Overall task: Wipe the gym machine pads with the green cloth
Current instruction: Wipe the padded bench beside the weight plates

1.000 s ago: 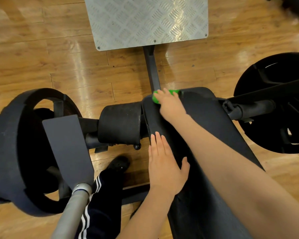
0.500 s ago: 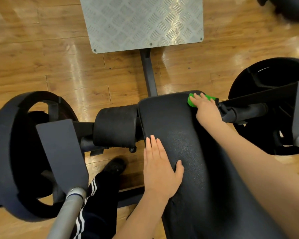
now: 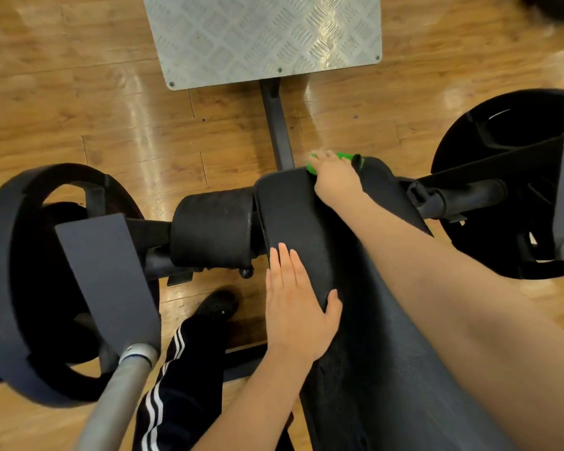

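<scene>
From the head view, your right hand [image 3: 336,179] sits at the far edge of the long black pad [image 3: 293,222], fingers curled down over the green cloth [image 3: 345,156] and pressing it against the pad's rounded end; only a bright green strip of the cloth shows past your fingertips, so you cannot tell how it is folded. Your left hand [image 3: 295,307] lies flat on the near left side of the same pad, fingers straight and close together, thumb spread out to the right. The pad's cover is a matte, finely pebbled vinyl with a soft rounded rim. Just to its left sits a stubby cylindrical roller pad [image 3: 212,232] with a rougher, worn foam skin. Round black weight plates [image 3: 10,281] flank the machine on both sides. Beyond the pad, a dark square steel bar [image 3: 275,125] runs to a silver diamond-tread footplate [image 3: 261,37], bolted at its corners, on a glossy wooden plank floor [image 3: 79,109]. A smooth grey metal handle [image 3: 111,405] angles up at the lower left.
</scene>
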The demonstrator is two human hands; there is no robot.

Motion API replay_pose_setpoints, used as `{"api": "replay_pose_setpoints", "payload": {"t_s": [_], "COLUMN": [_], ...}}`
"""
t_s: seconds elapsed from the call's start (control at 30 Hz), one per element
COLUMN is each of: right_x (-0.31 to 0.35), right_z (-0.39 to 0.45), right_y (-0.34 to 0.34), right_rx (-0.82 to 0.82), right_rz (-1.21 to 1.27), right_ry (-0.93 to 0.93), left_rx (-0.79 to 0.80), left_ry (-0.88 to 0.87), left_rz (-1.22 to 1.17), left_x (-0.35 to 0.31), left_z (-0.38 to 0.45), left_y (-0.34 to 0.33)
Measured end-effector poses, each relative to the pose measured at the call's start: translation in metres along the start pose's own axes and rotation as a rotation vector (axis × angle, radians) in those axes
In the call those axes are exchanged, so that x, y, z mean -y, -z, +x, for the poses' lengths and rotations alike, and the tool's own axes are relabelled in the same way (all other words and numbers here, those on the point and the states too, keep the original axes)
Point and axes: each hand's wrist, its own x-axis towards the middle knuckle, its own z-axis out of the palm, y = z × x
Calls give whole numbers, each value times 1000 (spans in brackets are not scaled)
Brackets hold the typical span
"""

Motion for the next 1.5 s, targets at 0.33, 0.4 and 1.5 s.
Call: {"api": "replay_pose_setpoints", "payload": {"t_s": [0.33,0.4,1.5], "right_x": [-78,-84,-74], "right_z": [-29,-44,-267], "right_y": [5,-1,-1], "right_rx": [16,-16,-36], "right_rz": [65,94,259], "right_ry": [-97,-129,-390], "left_rx": [-23,-20,70], "left_ry": [-20,-19,-18], "left_rz": [6,4,210], "left_x": [1,1,-16], "left_z": [-2,-2,-20], "left_y": [-1,0,15]}}
